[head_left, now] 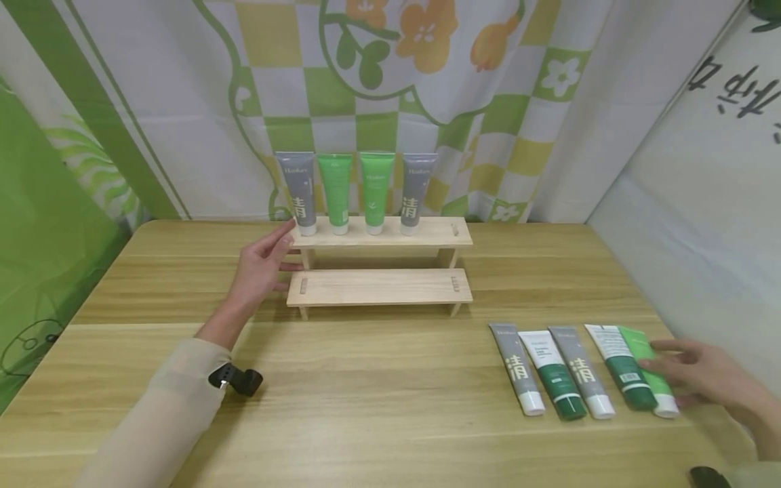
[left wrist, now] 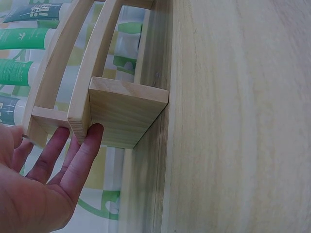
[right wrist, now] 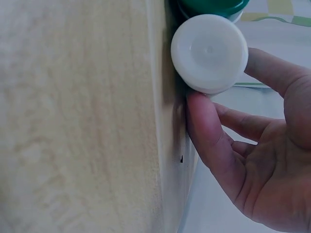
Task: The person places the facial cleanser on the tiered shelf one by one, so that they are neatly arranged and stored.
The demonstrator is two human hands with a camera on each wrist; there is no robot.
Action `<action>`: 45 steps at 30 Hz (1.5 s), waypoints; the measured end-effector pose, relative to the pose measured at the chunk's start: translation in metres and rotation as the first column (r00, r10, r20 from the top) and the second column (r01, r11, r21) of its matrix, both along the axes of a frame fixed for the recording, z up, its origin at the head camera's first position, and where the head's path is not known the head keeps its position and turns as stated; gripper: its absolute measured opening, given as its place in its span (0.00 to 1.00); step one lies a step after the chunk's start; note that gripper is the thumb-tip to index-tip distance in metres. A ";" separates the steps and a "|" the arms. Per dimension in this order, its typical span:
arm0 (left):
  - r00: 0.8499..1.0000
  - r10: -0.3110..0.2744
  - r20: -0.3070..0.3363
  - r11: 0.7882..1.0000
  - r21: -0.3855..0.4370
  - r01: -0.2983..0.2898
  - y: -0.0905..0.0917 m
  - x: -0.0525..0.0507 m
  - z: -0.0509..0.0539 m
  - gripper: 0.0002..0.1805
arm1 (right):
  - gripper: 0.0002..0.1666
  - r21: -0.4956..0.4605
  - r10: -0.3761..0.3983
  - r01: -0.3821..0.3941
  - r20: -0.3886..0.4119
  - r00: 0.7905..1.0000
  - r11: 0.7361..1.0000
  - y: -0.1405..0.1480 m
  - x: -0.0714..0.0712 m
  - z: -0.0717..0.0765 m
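Note:
A two-step wooden rack (head_left: 378, 288) stands on the table. My left hand (head_left: 259, 268) touches its left end; in the left wrist view, the fairly straight fingers (left wrist: 87, 158) rest against the ends of its boards. On the upper step stand two grey tubes (head_left: 297, 190) and two green tubes (head_left: 376, 190), caps down. At the right, my right hand (head_left: 710, 373) pinches the light green tube (head_left: 641, 346) that lies on the table. In the right wrist view, its white cap (right wrist: 209, 53) shows between finger and thumb, partly hiding a dark green cap (right wrist: 214, 6).
Beside the light green tube lie a white-and-green tube (head_left: 622, 366), a grey tube (head_left: 582, 373), another white-and-green tube (head_left: 552, 373) and another grey tube (head_left: 516, 369). A patterned curtain (head_left: 488, 122) hangs behind the wooden table (head_left: 366, 400).

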State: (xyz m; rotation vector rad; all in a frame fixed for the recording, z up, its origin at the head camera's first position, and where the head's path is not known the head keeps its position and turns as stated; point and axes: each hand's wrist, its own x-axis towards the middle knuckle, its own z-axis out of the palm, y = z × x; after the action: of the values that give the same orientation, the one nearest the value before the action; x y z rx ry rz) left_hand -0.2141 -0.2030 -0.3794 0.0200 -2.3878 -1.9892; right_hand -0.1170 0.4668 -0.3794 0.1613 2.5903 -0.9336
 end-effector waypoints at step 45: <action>1.000 -0.003 -0.016 1.000 0.006 0.003 -0.001 -0.001 -0.001 0.28 | 0.45 0.093 0.068 -0.056 -0.135 0.988 0.994 -0.016 -0.014 0.032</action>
State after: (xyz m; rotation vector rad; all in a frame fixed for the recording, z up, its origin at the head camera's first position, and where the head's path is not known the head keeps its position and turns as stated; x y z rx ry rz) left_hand -0.2148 -0.2038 -0.3805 0.0011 -2.3736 -1.9901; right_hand -0.1314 0.4508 -0.3478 0.0401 2.7488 -0.8351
